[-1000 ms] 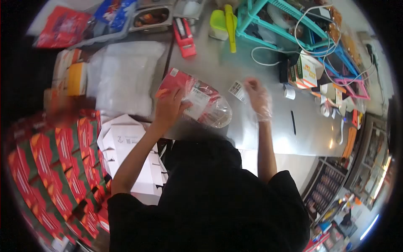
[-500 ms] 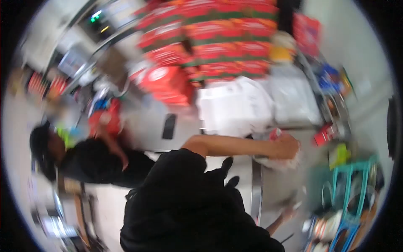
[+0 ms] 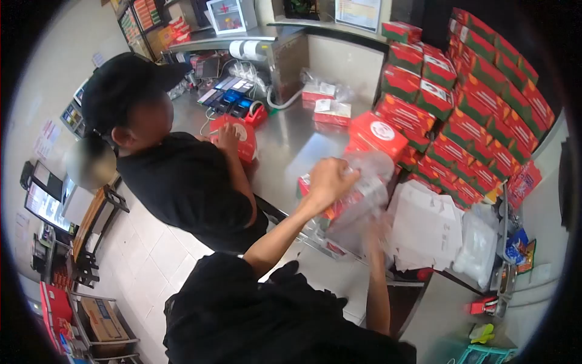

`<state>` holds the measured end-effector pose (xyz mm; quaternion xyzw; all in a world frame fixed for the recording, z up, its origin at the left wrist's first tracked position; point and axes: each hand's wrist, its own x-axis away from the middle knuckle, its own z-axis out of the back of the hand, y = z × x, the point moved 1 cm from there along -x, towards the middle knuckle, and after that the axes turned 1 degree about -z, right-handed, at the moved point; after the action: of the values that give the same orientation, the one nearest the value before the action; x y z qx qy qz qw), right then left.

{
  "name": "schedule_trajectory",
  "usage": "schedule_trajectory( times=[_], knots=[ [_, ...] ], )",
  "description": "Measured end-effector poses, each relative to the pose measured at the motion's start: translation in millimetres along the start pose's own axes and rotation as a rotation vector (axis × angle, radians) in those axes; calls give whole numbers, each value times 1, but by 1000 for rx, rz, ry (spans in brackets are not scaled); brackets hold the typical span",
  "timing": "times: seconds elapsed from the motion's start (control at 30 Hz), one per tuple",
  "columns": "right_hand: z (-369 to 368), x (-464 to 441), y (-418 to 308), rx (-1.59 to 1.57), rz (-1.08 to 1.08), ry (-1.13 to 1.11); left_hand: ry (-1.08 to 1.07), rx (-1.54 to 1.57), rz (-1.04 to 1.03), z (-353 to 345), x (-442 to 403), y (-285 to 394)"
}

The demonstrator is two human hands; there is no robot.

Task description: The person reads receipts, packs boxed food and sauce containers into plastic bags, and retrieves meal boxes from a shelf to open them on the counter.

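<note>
My left hand is closed at the top edge of a clear plastic bag, fingers bunched on the film. Red printed packaging shows through and beside the bag, at the counter's front edge. On the bag's right side is my right hand, smeared by motion, its fingers partly lost against the film. Just behind the bag stands a red carton with a round white logo. To the right of my right hand lies a pile of white paper bags.
A co-worker in black stands at left, a hand on a red box. Stacked red-and-green boxes rise at back right. Two small red boxes sit on the steel counter. Clear plastic packs lie at right.
My view has swung left, toward the co-worker. My left hand has gone from the right-hand counter to the bag beside the red carton; my right hand has come up to the bag.
</note>
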<state>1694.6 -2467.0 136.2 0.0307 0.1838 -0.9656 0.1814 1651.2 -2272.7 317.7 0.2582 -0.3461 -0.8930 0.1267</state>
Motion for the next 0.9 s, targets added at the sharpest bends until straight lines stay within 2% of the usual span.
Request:
schedule_trajectory(
  times=[0.03,0.07,0.1,0.17,0.2,0.27,0.33,0.43,0.53,0.63,0.67,0.7,0.73,0.8,0.87,0.9],
  knots=[
    [-47,-45,-28,-310,-144,-14,62,-9,15,15,-15,-20],
    [-111,-82,-42,-65,249,315,118,-15,30,28,-29,-40],
    [-128,-98,-78,-185,355,510,148,-16,64,40,-44,-59],
    [-200,-133,-112,457,532,36,227,-12,124,49,-67,-98],
    [-229,-138,-125,524,565,-140,277,-10,135,50,-79,-119],
    [-288,-131,-147,218,328,-107,329,-117,126,42,-98,-163],
    [-371,-118,-153,-307,10,161,331,-110,188,32,-108,-194],
    [-287,-98,-170,357,267,-35,336,-98,249,10,-112,-236],
    [-272,-98,-175,-327,5,-18,315,-122,244,-19,-109,-270],
    [-306,-97,-160,-428,-109,-58,204,-164,149,-58,-87,-311],
    [-281,-86,-167,-401,29,-30,139,-209,264,-69,-81,-334],
    [-236,-72,-181,-360,140,4,60,-237,290,-81,-78,-354],
    [-200,-69,-183,-361,292,-129,-6,-286,301,-83,-74,-356],
    [-248,-24,-176,-735,314,358,-43,-413,200,-81,-73,-343],
    [-164,10,-174,-683,200,442,28,-569,45,-75,-61,-300],
    [-144,36,-160,-509,124,365,137,-688,-33,-70,-48,-270]
  ],
)
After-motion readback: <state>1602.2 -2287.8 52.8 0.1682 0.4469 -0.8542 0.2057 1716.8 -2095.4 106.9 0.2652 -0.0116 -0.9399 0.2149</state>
